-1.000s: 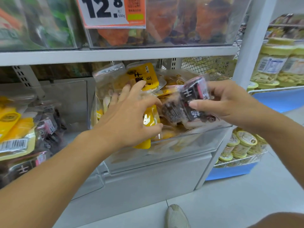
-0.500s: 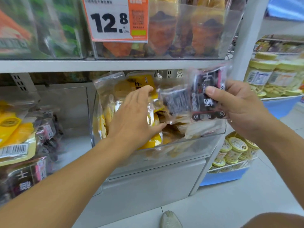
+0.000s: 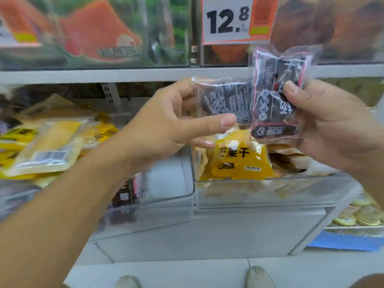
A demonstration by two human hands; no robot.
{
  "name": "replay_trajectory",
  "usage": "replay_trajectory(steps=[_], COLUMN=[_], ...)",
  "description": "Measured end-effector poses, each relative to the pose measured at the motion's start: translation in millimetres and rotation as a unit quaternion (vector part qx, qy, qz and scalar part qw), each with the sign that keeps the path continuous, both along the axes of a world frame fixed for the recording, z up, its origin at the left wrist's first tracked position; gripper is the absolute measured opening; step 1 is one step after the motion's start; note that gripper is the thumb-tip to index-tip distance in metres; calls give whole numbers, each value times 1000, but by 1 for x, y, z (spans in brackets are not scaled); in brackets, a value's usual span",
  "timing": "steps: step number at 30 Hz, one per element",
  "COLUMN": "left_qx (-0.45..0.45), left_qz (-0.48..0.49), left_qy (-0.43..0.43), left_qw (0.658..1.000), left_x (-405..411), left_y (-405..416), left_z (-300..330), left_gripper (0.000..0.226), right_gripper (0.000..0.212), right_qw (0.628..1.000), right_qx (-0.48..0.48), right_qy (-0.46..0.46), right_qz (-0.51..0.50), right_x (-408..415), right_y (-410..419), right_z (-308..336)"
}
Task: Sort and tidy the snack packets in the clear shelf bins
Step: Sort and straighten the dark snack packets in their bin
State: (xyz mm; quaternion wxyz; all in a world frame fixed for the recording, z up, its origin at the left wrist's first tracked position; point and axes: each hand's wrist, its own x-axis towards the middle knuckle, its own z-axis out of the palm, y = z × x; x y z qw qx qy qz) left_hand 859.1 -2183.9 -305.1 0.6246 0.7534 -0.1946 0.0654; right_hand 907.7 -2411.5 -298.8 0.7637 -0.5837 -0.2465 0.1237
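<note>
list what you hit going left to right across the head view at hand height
pale yellow packets → left hand → dark packet showing fine print → dark packet with pink edging → right hand

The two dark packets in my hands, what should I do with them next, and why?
Probably carry them left and drop them into the left bin. The right bin under your hands holds yellow packets, while a dark packet like these sits in the left one. The left hand and right hand each hold one.

head-worn, forward-down, close – shelf bins [image 3: 270, 192]
</note>
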Motion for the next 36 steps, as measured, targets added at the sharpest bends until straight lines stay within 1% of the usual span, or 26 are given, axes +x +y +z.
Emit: replay_trajectory(steps=[4,6,8,9,11,13,16,20,22,24,26,28,29,31,32,35,36], left_qx=[19,38,78,102,125,117,84,-1,-12,-13,1,16,17,12,8,-2,-2], left_qz=[98,167,225,248,294,329,367,385,379,368,357,346,342,337,337,338,336], left_qy=[1,-13,-45,-65,-104,-135,-145,-97,-90,-93,-103,-112,-116,-123,-125,-122,-121], left_qw=[995,985,970,961,942,927,915,918,921,925,928,931,932,933,933,933,934], left_x=[-23,-33,-44,-49,-55,-60,-72,-79,-76,-71,-67,-64,-63,-60,-58,-55,-54], left_y=[55,85,110,120,134,145,156,162,163,160,157,153,152,151,151,150,149], left_z=[5,-2,-8,-10,-14,-18,-25,-33,-37,-42,-46,-47,-47,-47,-47,-48,-48], left_gripper=[33,25,23,24,25,25,25,25,24,24,24,24,24,25,25,26,26], right_gripper=[37,42,39,37,34,29,29,31,30,28,26,23,31,53,57,50,48], right_qw=[994,989,980,978,984,986,972,941,914,856,794,762,754,751,747,748,746], right_qx=[-21,-58,-105,-116,-104,-106,-171,-269,-341,-441,-507,-541,-556,-581,-591,-604,-606], right_qy=[-41,-97,-151,-157,-124,-104,-123,-167,-200,-263,-330,-346,-335,-295,-284,-251,-253], right_qz=[97,91,70,67,71,74,107,117,94,58,58,83,99,111,104,110,114], right_x=[-7,-8,-9,-9,-11,-12,-22,-30,-30,-33,-36,-37,-37,-38,-39,-43,-44], right_y=[72,103,123,131,139,142,147,163,171,180,189,196,197,198,199,201,202], right_z=[-6,-10,-13,-13,-11,-11,-20,-34,-42,-53,-61,-58,-55,-54,-56,-68,-69])
